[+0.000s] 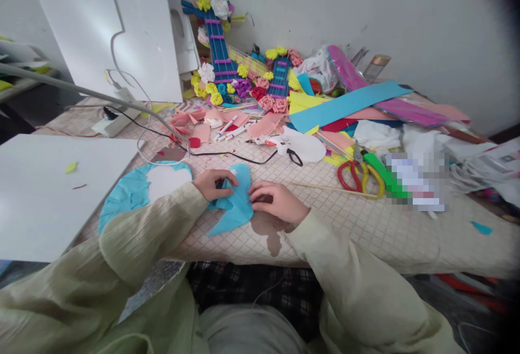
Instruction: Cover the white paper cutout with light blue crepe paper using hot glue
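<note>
At lower centre of the frame, a creased light-blue paper cutout [236,202] lies on the quilted table [365,224]. The left hand [214,183] pinches its upper edge; the right hand [277,201] presses flat beside it.

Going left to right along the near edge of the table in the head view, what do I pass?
White board → blue paper ring → left hand → blue paper piece → right hand → scissors.

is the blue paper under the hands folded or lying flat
Folded, partly. The blue paper shows creases and an overlapping flap near the left hand, while the right hand presses its edge onto the table.
</note>
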Demonstrator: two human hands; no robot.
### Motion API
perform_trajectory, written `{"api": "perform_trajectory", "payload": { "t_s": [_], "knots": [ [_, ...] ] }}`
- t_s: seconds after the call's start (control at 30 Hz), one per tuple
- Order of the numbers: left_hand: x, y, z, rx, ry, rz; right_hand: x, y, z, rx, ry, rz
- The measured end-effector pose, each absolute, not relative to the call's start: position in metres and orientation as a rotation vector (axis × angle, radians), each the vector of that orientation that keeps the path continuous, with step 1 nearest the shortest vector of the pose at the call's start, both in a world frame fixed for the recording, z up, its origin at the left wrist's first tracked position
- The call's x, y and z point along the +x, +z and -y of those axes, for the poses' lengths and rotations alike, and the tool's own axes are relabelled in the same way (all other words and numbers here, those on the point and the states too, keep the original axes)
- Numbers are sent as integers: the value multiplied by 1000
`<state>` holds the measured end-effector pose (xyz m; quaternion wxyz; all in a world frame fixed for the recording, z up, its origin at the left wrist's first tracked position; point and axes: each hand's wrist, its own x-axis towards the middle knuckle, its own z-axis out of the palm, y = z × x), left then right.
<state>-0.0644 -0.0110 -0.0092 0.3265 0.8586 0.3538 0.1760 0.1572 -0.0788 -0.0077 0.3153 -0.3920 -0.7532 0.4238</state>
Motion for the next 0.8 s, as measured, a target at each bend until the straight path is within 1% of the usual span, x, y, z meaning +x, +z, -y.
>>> {"api": "perform_trajectory", "payload": {
  "t_s": [0.17, 0.47, 0.8],
  "knots": [
    [-66, -11, 9, 2272, 449, -920, 153, -6, 81, -1078, 1151, 1937],
    [-64, -7, 15, 2296, 446, -963, 137, -6, 79, -1249, 960, 1950],
    [-62, -8, 18, 2315, 527, -958, 134, -6, 75, -1314, 950, 1995]
  ]
}}
